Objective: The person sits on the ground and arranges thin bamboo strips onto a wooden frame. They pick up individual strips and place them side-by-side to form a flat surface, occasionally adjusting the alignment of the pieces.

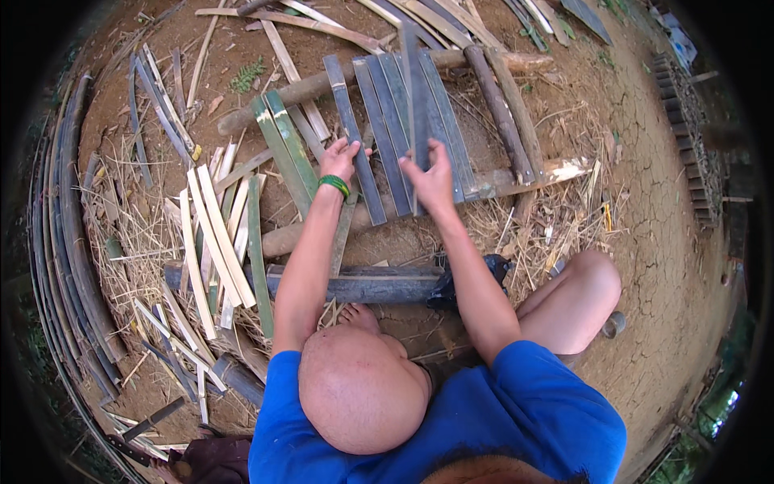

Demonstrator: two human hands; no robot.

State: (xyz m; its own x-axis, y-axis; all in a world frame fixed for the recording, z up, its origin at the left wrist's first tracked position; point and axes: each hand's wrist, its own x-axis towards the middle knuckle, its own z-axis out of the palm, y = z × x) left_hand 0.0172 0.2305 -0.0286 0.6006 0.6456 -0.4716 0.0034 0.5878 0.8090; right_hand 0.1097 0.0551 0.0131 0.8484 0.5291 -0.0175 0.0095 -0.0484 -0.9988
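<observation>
My left hand (339, 160), with a green band at its wrist, has its fingers closed round a dark bamboo slat (368, 181). That slat slants across two poles. In my right hand (432, 179) a second dark slat (416, 93) is pinched near its lower end; it stands raised and slightly blurred. Beneath it, several dark bamboo slats (377, 113) lie side by side across the far pole (235, 121) and the near pole (284, 239). Two green slats (284, 153) rest left of my left hand.
Pale split strips (211, 242) lie piled at left, beside long dark bamboo poles (72, 234). A dark bamboo tube (363, 289) and black plastic bag (448, 292) lie before my legs. Two sticks (498, 109) cross the poles at right. Maroon cloth (222, 460) shows at lower left.
</observation>
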